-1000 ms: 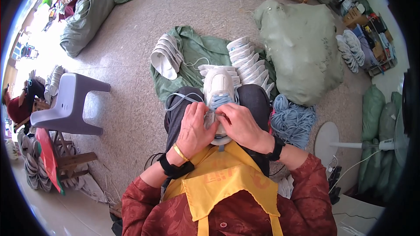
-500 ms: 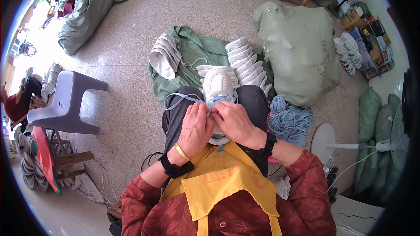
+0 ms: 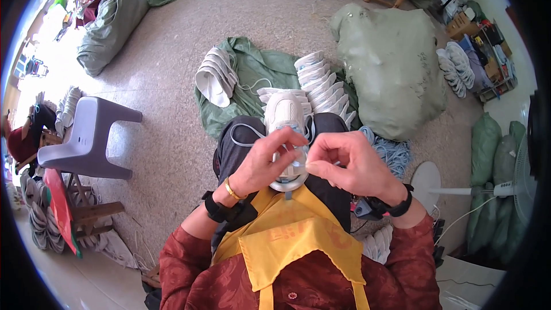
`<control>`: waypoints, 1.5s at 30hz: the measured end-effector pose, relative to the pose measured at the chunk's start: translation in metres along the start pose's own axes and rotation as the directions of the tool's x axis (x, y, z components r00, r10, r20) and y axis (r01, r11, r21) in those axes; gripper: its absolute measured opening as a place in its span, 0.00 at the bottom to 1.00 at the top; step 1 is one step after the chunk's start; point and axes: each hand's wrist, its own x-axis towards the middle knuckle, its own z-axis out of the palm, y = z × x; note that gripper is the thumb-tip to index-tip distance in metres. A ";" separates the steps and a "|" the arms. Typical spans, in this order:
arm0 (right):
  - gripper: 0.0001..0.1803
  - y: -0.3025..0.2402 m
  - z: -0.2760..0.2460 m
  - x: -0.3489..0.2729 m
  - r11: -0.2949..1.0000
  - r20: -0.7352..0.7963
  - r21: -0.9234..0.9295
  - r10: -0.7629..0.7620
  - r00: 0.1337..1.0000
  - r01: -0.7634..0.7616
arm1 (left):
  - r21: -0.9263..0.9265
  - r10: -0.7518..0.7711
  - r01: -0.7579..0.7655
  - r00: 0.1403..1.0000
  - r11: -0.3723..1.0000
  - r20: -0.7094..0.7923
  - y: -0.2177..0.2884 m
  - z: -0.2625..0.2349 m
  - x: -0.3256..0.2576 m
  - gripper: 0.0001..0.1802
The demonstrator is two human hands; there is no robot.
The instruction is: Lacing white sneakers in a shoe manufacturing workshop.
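A white shoe upper (image 3: pixel 284 112) with pale blue trim rests on my lap, toe pointing away from me. My left hand (image 3: pixel 261 161) pinches a pale blue lace (image 3: pixel 244 132) at the shoe's eyelets, and the lace loops out to the left over my thigh. My right hand (image 3: pixel 350 163) is closed on the other end of the lace just right of the shoe. Both hands almost touch above the shoe's tongue. The rear part of the shoe is hidden under my hands. A yellow apron (image 3: pixel 293 241) covers my chest.
Rows of white shoe uppers (image 3: pixel 215 74) lie on a green sack (image 3: pixel 258 72) in front of my knees. A full green sack (image 3: pixel 390 63) stands at the right, blue laces (image 3: pixel 390 152) beside it. A grey plastic stool (image 3: pixel 86 138) is at left, a white fan (image 3: pixel 459 186) at right.
My hands have drawn slightly apart, the right one pulling the lace out to the right. The shoe stays on my lap.
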 end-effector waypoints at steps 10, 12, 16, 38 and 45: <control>0.07 0.047 -0.003 0.007 0.899 -0.086 0.420 -0.097 0.992 0.124 | -0.393 -0.267 0.273 0.961 0.878 0.070 -0.016 -0.007 -0.017 0.05; 0.09 0.066 -0.011 -0.005 0.894 0.045 0.446 0.039 0.998 -0.054 | -0.394 -0.280 0.276 0.959 0.877 0.049 -0.019 -0.015 -0.027 0.06; 0.10 0.117 -0.036 -0.044 0.927 -0.028 0.292 0.253 0.967 -0.234 | -0.329 -0.415 0.390 0.910 0.860 -0.008 -0.010 -0.048 -0.054 0.09; 0.10 0.132 -0.005 -0.025 0.904 -0.367 -0.427 -0.161 0.916 -0.012 | 0.413 -0.126 0.198 0.973 0.889 -0.194 -0.014 -0.023 -0.015 0.16; 0.05 0.136 0.001 -0.028 0.874 -0.387 -0.482 -0.265 0.883 0.051 | 0.269 -0.069 0.178 0.927 0.946 -0.368 -0.032 -0.003 -0.011 0.11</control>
